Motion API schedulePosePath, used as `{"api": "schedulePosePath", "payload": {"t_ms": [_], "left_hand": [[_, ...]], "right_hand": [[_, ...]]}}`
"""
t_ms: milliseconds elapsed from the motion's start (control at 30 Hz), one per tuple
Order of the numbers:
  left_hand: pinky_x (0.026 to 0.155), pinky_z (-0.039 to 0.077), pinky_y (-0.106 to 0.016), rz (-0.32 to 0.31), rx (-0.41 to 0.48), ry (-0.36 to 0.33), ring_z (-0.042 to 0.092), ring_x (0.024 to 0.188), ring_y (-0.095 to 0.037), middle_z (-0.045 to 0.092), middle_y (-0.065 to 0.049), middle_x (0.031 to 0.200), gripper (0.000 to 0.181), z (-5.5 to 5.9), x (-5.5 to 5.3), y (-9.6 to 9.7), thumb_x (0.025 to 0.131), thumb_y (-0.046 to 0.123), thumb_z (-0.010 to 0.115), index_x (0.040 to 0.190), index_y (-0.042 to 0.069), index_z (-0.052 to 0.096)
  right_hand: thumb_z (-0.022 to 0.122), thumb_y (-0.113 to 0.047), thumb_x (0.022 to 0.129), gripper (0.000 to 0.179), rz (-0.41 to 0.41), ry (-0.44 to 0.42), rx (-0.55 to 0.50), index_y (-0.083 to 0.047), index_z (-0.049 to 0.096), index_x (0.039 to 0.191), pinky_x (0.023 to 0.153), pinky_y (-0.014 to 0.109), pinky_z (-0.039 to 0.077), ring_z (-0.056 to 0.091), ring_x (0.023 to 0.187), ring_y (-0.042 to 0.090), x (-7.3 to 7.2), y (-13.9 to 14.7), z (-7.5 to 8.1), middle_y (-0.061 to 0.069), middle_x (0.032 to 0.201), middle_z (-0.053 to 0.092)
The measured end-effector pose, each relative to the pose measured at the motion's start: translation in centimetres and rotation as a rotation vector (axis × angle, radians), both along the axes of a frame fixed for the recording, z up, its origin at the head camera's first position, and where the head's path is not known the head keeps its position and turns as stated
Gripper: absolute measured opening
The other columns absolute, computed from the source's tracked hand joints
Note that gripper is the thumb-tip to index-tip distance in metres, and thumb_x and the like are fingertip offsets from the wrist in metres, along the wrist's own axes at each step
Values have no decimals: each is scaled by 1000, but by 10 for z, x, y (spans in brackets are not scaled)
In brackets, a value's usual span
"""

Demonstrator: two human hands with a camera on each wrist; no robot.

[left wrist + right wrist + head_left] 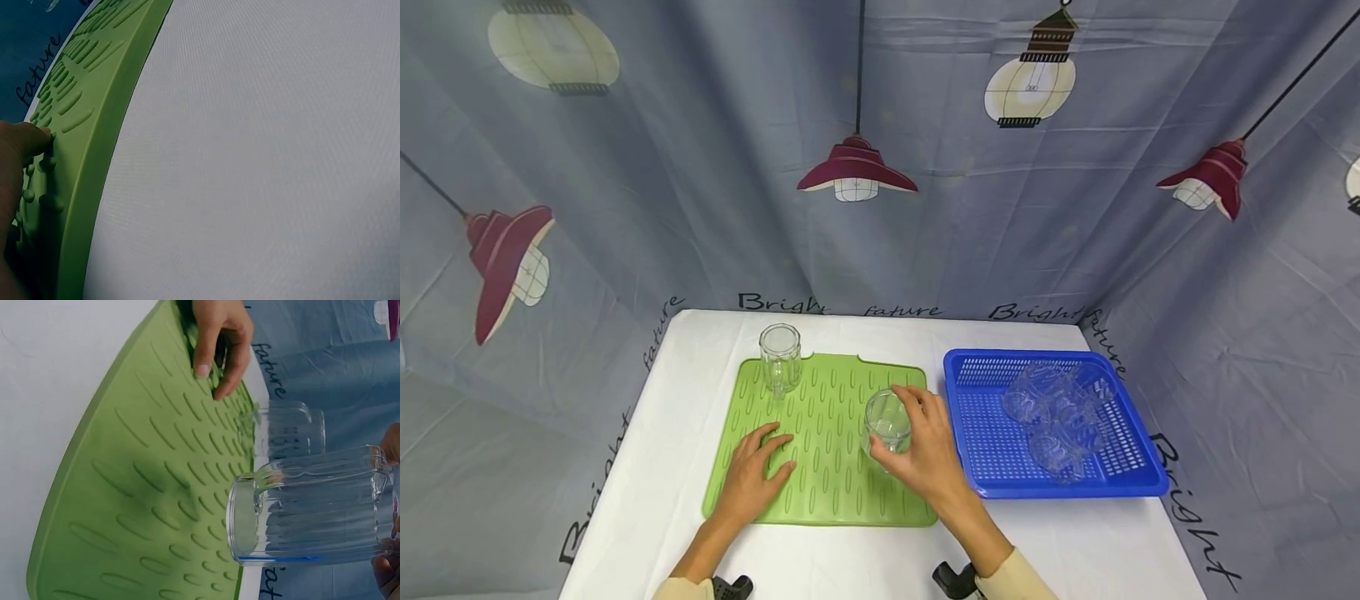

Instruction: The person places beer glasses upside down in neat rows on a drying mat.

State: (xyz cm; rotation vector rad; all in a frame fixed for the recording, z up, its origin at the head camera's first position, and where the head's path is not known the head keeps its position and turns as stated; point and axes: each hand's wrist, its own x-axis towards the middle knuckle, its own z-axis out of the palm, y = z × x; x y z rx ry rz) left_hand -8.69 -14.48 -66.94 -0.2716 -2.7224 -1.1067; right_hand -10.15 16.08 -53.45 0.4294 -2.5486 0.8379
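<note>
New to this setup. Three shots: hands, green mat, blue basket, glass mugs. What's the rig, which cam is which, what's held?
No robot here: these are a person's two bare hands. The wide picture comes from a camera on the head, looking forward and down. The other two come from cameras on the wrists: the left one mostly shows the mat's edge and white table, the right one a sideways close-up of the held mug.

On the white table lie a green mat and, to its right, a blue basket with clear glassware; the pieces overlap too much to count. The right hand grips a glass mug over the mat. Another mug stands at the mat's far left corner. The left hand holds nothing.
</note>
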Motion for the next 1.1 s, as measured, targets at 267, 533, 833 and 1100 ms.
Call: {"api": "schedulePosePath", "payload": {"t_ms": [267,533,833,1100], "left_hand": [[116,45,-68,5,-26,24,52,143,-43,60,-19,152,47,1,0,1,90,17,88,134,9,74],[118,44,-64,-10,-57,65,54,143,-40,64,-15,147,47,3,-1,3,89,15,89,133,7,75],[114,45,-65,-31,-7,94,56,140,-42,65,-19,146,51,12,3,13,84,13,91,132,7,75],[116,49,-71,-114,144,-68,50,149,-42,55,-14,159,66,39,5,25,86,13,90,147,14,65]], "right_hand": [[92,-33,75,79,43,-19,6,-11,63,145,97,45,61,58,123,26,1,-12,0,9,136,63],[91,-33,77,79,89,-41,0,-11,61,147,100,46,60,56,127,26,4,-25,-3,9,139,61],[92,-34,76,79,119,-8,8,-12,62,146,98,43,60,58,122,24,7,-34,-5,8,137,63],[93,-36,76,80,118,-18,13,-14,62,146,97,40,60,57,122,22,9,-38,-4,5,136,63]]}}
